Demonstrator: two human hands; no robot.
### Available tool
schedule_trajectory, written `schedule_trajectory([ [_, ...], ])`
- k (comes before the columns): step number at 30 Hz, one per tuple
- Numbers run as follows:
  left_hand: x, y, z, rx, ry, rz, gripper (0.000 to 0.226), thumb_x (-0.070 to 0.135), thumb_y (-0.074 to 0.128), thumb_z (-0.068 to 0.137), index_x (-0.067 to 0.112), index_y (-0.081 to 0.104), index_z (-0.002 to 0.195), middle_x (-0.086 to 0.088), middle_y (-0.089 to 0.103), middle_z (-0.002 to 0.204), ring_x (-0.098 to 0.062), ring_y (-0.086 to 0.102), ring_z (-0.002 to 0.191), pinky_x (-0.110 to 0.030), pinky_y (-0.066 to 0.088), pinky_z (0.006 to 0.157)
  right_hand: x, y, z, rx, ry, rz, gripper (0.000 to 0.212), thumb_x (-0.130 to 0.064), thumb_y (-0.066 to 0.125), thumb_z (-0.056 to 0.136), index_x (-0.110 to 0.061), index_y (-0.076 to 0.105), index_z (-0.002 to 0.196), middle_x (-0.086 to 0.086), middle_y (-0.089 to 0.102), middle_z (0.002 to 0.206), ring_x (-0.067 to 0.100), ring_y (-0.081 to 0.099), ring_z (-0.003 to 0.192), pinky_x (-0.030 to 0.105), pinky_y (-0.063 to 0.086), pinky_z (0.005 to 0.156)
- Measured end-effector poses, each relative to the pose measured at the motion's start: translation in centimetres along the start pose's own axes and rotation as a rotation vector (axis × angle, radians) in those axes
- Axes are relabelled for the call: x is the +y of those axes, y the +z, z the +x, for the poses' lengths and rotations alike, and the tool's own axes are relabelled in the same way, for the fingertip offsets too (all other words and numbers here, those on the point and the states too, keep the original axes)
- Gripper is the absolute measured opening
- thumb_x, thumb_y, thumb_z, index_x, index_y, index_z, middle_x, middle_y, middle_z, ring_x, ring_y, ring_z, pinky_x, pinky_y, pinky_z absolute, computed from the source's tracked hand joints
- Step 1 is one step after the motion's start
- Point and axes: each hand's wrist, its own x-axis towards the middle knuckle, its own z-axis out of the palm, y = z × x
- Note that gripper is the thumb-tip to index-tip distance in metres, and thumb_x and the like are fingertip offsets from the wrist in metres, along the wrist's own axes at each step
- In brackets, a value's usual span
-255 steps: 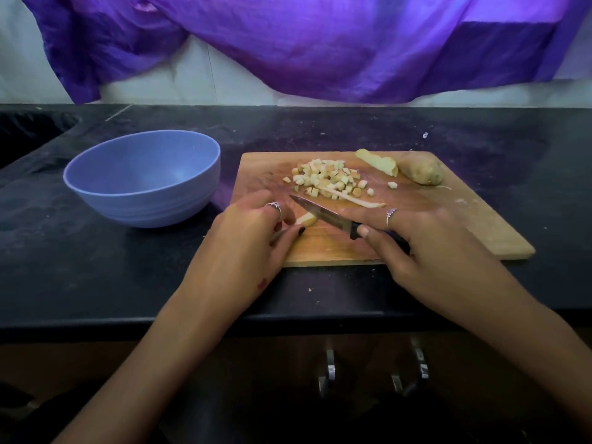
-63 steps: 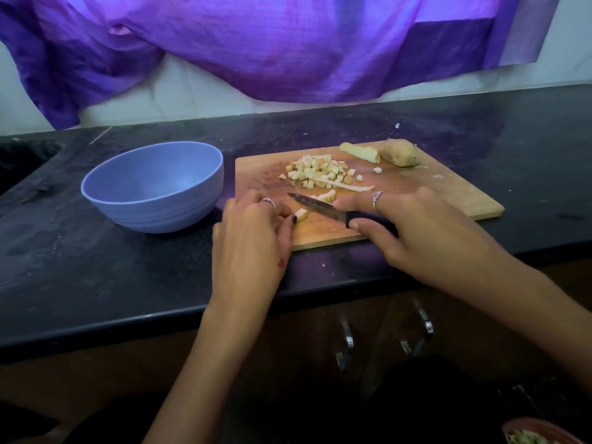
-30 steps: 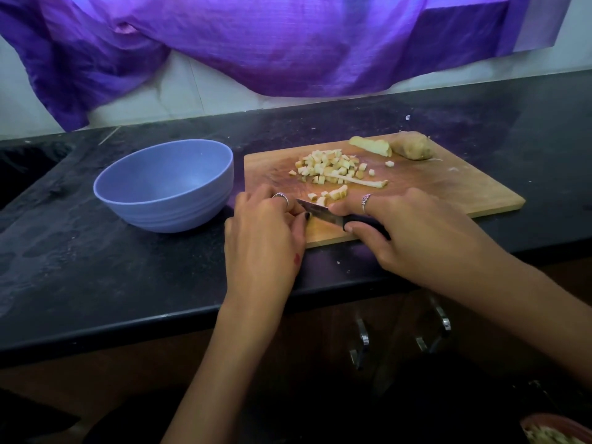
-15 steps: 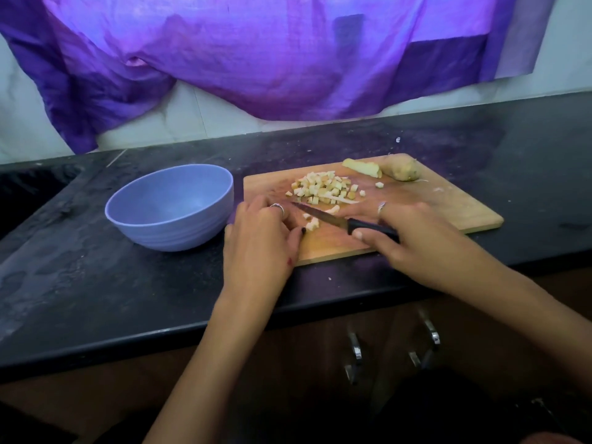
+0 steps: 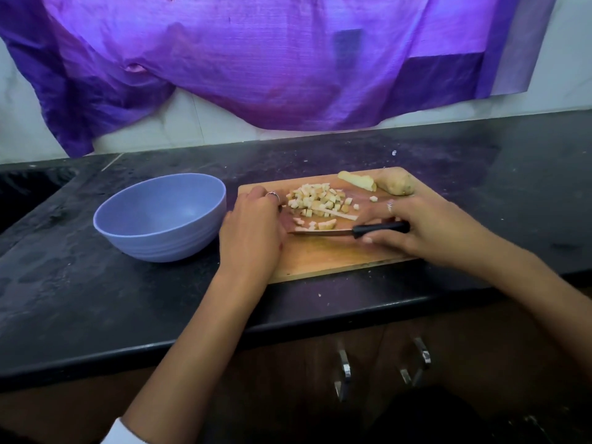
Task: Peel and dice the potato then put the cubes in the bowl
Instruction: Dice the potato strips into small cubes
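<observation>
A pile of pale potato cubes (image 5: 317,200) lies on the wooden cutting board (image 5: 336,256), with a thin potato strip (image 5: 339,214) and a few loose cubes (image 5: 326,224) just in front of it. At the board's far right corner sit an unpeeled potato chunk (image 5: 395,187) and a peeled slice (image 5: 357,181). My right hand (image 5: 429,225) grips the black handle of a small knife (image 5: 381,228); its blade points left, low over the board. My left hand (image 5: 253,232) rests palm down on the board's left edge, its fingertips beside the pile. The blue bowl (image 5: 160,216), left of the board, is empty.
The board and bowl sit on a black stone counter (image 5: 96,299) with crumbs near its front edge. A purple cloth (image 5: 272,59) hangs on the wall behind. A dark sink recess (image 5: 28,190) lies at far left. Cabinet handles (image 5: 344,370) show below.
The knife has swung from a diagonal to lie across the board with its blade pointing left. My left hand slid further up the board's left edge. The piece it held now lies as loose cubes.
</observation>
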Motion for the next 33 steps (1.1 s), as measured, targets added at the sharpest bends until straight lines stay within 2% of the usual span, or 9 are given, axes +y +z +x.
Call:
schedule_trajectory([
  [2, 0.1, -0.1, -0.1, 0.033, -0.010, 0.011, 0.032, 0.018, 0.049, 0.097, 0.018, 0.058, 0.128, 0.000, 0.056, 0.123, -0.022, 0.047, 0.114, -0.043, 0.046, 0.084, -0.4, 0.5, 1.6, 0.092, -0.017, 0.006, 0.031, -0.056, 0.056, 0.083, -0.038, 0.067, 0.106, -0.006, 0.063, 0.121, 0.017, 0.053, 0.111, 0.042, 0.046, 0.089],
  [5, 0.3, -0.4, -0.2, 0.085, -0.003, 0.010, 0.037, 0.009, 0.044, 0.095, 0.016, 0.057, 0.129, -0.002, 0.056, 0.121, -0.023, 0.048, 0.113, -0.039, 0.044, 0.080, -0.5, 0.8, 3.4, 0.121, -0.004, 0.024, 0.006, -0.042, 0.064, 0.087, -0.038, 0.065, 0.090, -0.012, 0.065, 0.101, 0.017, 0.056, 0.104, 0.037, 0.047, 0.081],
  [9, 0.7, -0.4, -0.5, 0.115, 0.068, -0.043, 0.034, 0.013, 0.044, 0.095, 0.017, 0.059, 0.125, 0.000, 0.057, 0.116, -0.022, 0.053, 0.106, -0.034, 0.043, 0.075, 0.9, 0.2, 3.2, 0.092, 0.055, 0.135, 0.026, -0.044, 0.067, 0.084, -0.038, 0.069, 0.109, -0.013, 0.065, 0.105, 0.008, 0.055, 0.096, 0.034, 0.048, 0.082],
  [12, 1.8, -0.4, -1.0, 0.128, 0.188, -0.099, 0.027, 0.018, 0.050, 0.095, 0.019, 0.063, 0.118, 0.003, 0.060, 0.112, -0.019, 0.057, 0.098, -0.031, 0.043, 0.070, 1.9, -0.9, 1.8, 0.106, 0.080, 0.187, 0.016, -0.037, 0.070, 0.083, -0.041, 0.069, 0.099, -0.020, 0.057, 0.080, 0.000, 0.051, 0.075, 0.020, 0.039, 0.066],
  [15, 3.3, 0.1, -1.4, 0.128, 0.396, -0.033, 0.019, 0.019, 0.061, 0.088, 0.018, 0.068, 0.105, 0.003, 0.066, 0.097, -0.019, 0.061, 0.091, -0.033, 0.049, 0.068, 3.1, -1.6, 1.0, 0.205, 0.130, 0.414, 0.015, -0.030, 0.069, 0.085, -0.032, 0.070, 0.099, -0.007, 0.061, 0.060, 0.003, 0.053, 0.055, 0.025, 0.042, 0.062],
  [17, 4.5, 1.0, -1.1, 0.069, 0.445, 0.022, 0.022, 0.016, 0.063, 0.086, 0.017, 0.069, 0.108, 0.001, 0.066, 0.098, -0.023, 0.062, 0.093, -0.033, 0.049, 0.065, 3.8, -1.5, 0.7, 0.224, 0.158, 0.512, 0.012, -0.027, 0.068, 0.087, -0.031, 0.069, 0.098, -0.010, 0.061, 0.053, 0.000, 0.050, 0.047, 0.017, 0.040, 0.058],
  [21, 6.1, 3.0, 0.8, -0.193, 0.460, 0.149, 0.047, 0.000, 0.052, 0.084, 0.019, 0.055, 0.127, -0.002, 0.057, 0.122, -0.030, 0.057, 0.106, -0.038, 0.050, 0.075, 4.6, -0.1, -0.1, 0.298, 0.208, 0.630, 0.010, -0.024, 0.066, 0.089, -0.034, 0.066, 0.091, -0.007, 0.059, 0.052, -0.001, 0.049, 0.044, 0.017, 0.034, 0.059],
  [24, 6.7, 3.4, 1.9, -0.345, 0.530, 0.192, 0.051, -0.006, 0.045, 0.084, 0.017, 0.053, 0.129, -0.007, 0.059, 0.119, -0.027, 0.057, 0.102, -0.038, 0.050, 0.080, 5.3, 1.2, -0.7, 0.375, 0.230, 0.696, 0.010, -0.025, 0.064, 0.090, -0.032, 0.068, 0.096, 0.002, 0.059, 0.058, -0.001, 0.048, 0.044, 0.012, 0.032, 0.054],
  [33, 5.4, 3.6, 2.9, -0.331, 0.694, 0.063, 0.032, 0.004, 0.046, 0.094, 0.017, 0.064, 0.118, -0.003, 0.059, 0.112, -0.022, 0.057, 0.098, -0.039, 0.049, 0.084, 5.8, 1.9, -1.0, 0.495, 0.234, 0.829, 0.022, -0.021, 0.063, 0.091, -0.017, 0.068, 0.112, 0.001, 0.056, 0.057, 0.000, 0.048, 0.045, 0.009, 0.033, 0.046],
])
